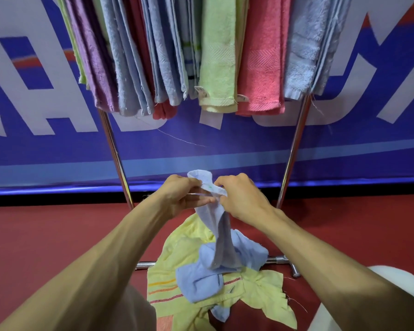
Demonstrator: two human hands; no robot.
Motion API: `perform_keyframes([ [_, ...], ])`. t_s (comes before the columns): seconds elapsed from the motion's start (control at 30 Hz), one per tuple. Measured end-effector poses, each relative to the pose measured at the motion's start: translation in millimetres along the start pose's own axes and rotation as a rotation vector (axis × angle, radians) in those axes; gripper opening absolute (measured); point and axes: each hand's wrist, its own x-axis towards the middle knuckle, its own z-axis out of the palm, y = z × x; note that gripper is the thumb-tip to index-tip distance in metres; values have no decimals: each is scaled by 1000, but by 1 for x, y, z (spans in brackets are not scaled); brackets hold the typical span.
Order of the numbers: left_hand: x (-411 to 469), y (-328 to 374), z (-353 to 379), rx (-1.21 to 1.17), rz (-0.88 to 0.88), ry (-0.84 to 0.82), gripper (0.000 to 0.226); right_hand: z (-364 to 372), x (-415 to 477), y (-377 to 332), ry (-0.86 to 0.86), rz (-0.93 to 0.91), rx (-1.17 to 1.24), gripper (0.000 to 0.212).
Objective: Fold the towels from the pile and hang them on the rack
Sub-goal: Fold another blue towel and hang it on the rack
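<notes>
Top of the towel rack (294, 144) packed edge to edge with folded towels, purple through blue, green towel (216, 68), pink towel (263, 68), grey at the far end; no obvious free slot, so a risk of shoving a hung one off when squeezing another in. Under the rack, on the red floor between its legs: pile of a yellow striped towel (256, 290) and a crumpled blue towel (201, 280), lying over the rack's base bar; risk of snagging there or of dragging the pile along. Above the pile, in front of the rack's lower legs: pale blue towel (221, 235) held up, twisted like a rope, tail touching the pile; crooked fold likely unless shaken flat first. Left hand (177, 197) pinching the top hem, fingers curled narrow on cloth; right hand (242, 199) just beside it, pinching the same hem; small grip, possible slip. Hidden: rack's top rail cut off, free space not checkable; right fingertips behind knuckles and cloth; pile partly under the forearms; white object right of the rack's foot cut off, unidentifiable.
</notes>
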Motion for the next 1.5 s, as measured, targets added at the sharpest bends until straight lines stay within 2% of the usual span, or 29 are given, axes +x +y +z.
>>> perform_keyframes([
  [0.1, 0, -1, -2, 177, 33, 20, 24, -8, 0, 2, -18, 16, 113, 32],
  [0.23, 1, -2, -5, 182, 77, 38, 25, -17, 2, 8, -11, 55, 236, 33],
  [0.3, 9, -7, -10, 448, 196, 43, 57, -22, 2, 11, -49, 39, 251, 37],
  [0.37, 11, -9, -12, 797, 325, -24, 84, -28, 1, 13, -120, -17, 270, 38],
  [0.43, 11, -10, -11, 990, 384, -163, 92, -33, -1, 13, -169, -73, 293, 35],
  [0.5, 8, -9, -9, 1031, 440, -278, 79, -37, -2, 11, -186, -106, 349, 38],
  [0.57, 9, -7, -8, 975, 501, -359, 52, -41, -2, 10, -191, -105, 436, 42],
  [0.63, 6, -6, -7, 894, 514, -359, 28, -46, -3, 12, -192, -107, 492, 43],
  [0.67, 6, -5, -7, 882, 524, -312, 24, -48, -3, 13, -190, -107, 507, 42],
  [0.8, 10, -4, -8, 1004, 641, -86, 33, -49, -1, 28, -83, -49, 465, 34],
  [0.9, 7, -4, -9, 1021, 696, -25, 36, -46, 1, 36, 17, 55, 375, 17],
  [1.03, 11, -2, -15, 1051, 688, 61, 33, -45, 5, 41, 101, 146, 394, 12],
  [1.2, 14, -4, -21, 1183, 635, 123, 47, -44, 6, 40, 37, 84, 324, 3],
  [1.37, 11, -4, -25, 1181, 683, 126, 31, -44, 8, 39, 108, 122, 371, 10],
  [1.5, 12, -9, -22, 1264, 698, 154, 34, -46, 8, 37, 120, 129, 413, 13],
])
